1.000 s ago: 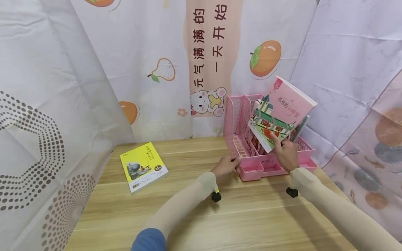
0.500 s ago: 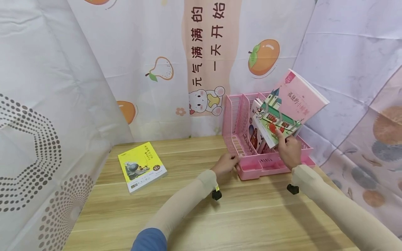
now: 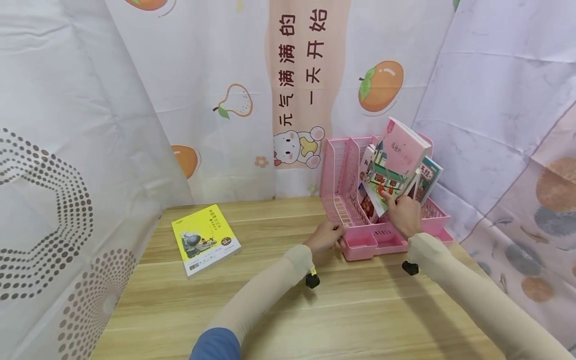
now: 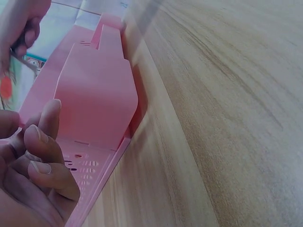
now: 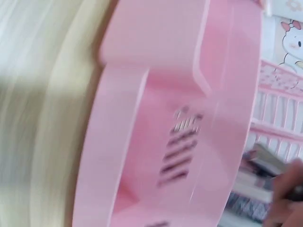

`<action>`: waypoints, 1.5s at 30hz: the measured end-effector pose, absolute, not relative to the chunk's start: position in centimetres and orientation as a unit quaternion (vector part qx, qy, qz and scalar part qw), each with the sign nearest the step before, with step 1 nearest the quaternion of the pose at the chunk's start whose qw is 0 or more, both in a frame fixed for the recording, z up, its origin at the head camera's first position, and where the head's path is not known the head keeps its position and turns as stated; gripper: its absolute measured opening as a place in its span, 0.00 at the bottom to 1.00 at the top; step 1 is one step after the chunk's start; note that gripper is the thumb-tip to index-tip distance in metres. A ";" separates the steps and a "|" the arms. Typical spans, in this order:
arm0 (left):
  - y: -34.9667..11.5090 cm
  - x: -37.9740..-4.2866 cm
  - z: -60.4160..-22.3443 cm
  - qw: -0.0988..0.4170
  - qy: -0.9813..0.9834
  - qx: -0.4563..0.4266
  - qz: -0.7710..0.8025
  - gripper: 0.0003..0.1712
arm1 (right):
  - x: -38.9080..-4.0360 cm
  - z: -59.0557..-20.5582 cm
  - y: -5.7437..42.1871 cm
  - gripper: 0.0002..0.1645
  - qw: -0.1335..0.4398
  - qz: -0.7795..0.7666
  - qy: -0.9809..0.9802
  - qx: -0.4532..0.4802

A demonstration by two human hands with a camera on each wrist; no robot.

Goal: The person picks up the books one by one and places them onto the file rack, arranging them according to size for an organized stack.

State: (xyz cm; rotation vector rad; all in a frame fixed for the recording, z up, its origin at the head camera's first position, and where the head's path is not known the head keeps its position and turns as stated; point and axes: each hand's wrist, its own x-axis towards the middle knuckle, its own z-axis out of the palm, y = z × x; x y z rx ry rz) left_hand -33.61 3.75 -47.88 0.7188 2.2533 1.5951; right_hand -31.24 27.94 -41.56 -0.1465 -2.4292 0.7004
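My right hand point(image 3: 406, 216) grips the lower part of a pink-covered book point(image 3: 400, 152) with a castle and a red crab on it. The book leans at a slant within a pink book rack point(image 3: 360, 236), its upper part above the compartments. Other books stand in the rack around it, among them one with a teal-edged cover point(image 3: 430, 175) to the right. At the rack's left front corner my left hand point(image 3: 325, 236) pinches the edge; in the left wrist view its fingers point(image 4: 49, 177) curl beside the pink wall. The right wrist view is blurred and shows only part of the right hand point(image 5: 286, 198).
A yellow-covered book point(image 3: 204, 237) lies flat on the wooden table point(image 3: 270, 300), left of the rack. Small trays run along the rack's front. Printed curtains point(image 3: 216, 60) hang behind and at both sides.
The right hand first moves the pink book up and right, then back left and lower into the rack, its cover now turned more edge-on. The left hand stays at the rack's corner.
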 end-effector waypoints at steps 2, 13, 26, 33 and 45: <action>3.9 -33.5 -48.0 0.145 0.782 0.249 0.553 0.20 | -31.4 -41.6 27.5 0.40 0.270 0.273 -0.921 -0.064; 4.4 -33.1 -48.2 0.149 0.786 0.233 0.553 0.21 | -32.4 -41.3 27.1 0.29 0.124 0.306 -0.940 -0.083; 3.9 -33.4 -47.8 0.147 0.791 0.244 0.541 0.21 | -33.6 -41.4 27.4 0.23 0.088 0.294 -0.951 -0.035; 3.5 -33.5 -47.7 0.135 0.799 0.253 0.528 0.19 | -33.2 -40.7 26.8 0.25 0.110 0.233 -0.966 -0.032; -1.6 -35.1 -48.1 0.114 0.829 0.229 0.497 0.30 | -33.4 -40.5 23.5 0.27 0.194 0.256 -0.947 0.027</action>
